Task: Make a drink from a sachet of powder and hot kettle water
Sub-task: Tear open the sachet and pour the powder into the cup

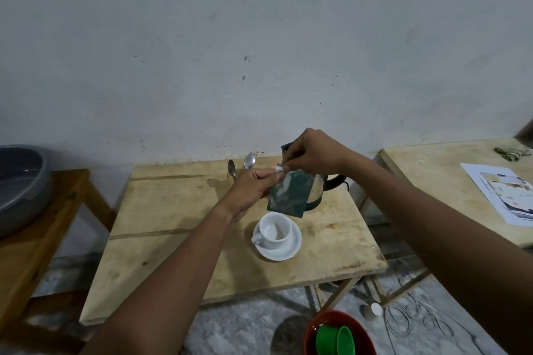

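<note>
right, i have both hands up over the wooden table (178, 210), pinching the top edge of the green sachet (290, 194) between them: my left hand (253, 187) grips the left corner, my right hand (313, 154) grips the strip beside it, fingers closed tight on the foil. the sachet hangs with its long axis running down and a little to the right, its bottom edge just above the far rim of the empty white cup (274, 229), which sits on its saucer (291, 251) nearest my left forearm. judging by the grip, this is the tearing step, and the top looks partly opened, though i cannot tell how far. the kettle (320, 186) stands right behind the sachet, two spoons (240, 166) lie beyond my left hand.
</note>
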Demonstrator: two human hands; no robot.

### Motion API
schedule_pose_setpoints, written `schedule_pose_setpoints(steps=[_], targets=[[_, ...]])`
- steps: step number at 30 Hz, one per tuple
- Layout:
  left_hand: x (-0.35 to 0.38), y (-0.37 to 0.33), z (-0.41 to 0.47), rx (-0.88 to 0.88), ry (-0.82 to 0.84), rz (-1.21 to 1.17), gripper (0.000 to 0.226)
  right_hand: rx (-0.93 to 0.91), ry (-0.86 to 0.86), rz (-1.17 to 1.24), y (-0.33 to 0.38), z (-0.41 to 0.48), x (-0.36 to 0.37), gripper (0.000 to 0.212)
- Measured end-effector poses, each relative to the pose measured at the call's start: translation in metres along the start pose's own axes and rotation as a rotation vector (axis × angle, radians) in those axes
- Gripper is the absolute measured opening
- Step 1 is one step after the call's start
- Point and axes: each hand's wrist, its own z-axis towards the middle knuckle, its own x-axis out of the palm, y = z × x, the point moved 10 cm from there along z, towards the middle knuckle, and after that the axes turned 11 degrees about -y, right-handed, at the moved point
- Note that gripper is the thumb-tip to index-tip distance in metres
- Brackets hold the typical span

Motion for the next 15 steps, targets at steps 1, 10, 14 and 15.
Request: schedule_pose_setpoints(steps=[1,10,14,15], targets=[[-0.002,0.001,0.003,-0.009,0.003,-0.001,0.031,-0.007,0.003,-0.007,0.003,0.004,-0.001,0.007],[-0.011,-0.015,0.020,0.051,-0.026,-0.001,0.026,-0.010,0.065,-0.012,0.013,0.027,-0.010,0.007],[-0.015,-0.030,0.024,0.128,-0.001,0.109,0.036,0.010,0.096,-0.026,0.012,0.033,-0.009,0.007],[-0.017,-0.033,0.025,0.131,0.003,0.116,0.034,0.009,0.105,-0.021,0.014,0.034,-0.008,0.006]])
